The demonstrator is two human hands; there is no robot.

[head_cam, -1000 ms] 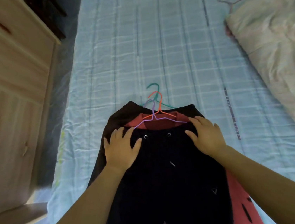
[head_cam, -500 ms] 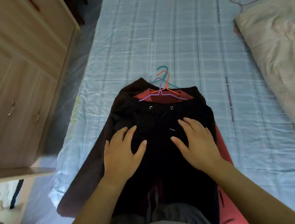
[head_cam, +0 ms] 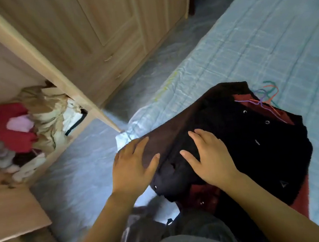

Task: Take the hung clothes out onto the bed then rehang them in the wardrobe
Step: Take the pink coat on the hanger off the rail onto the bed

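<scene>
Left hand (head_cam: 133, 168) and right hand (head_cam: 208, 159) press flat, fingers spread, on soft dark garment (head_cam: 236, 142).

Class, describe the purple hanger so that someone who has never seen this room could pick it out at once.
Find the pale blue checked bed on the right, where a black garment tops a pile of clothes. At the pile's far end three thin hangers poke out together over a red garment. Ours is the purple hanger, unlike the orange hanger and teal hanger beside it.
</scene>
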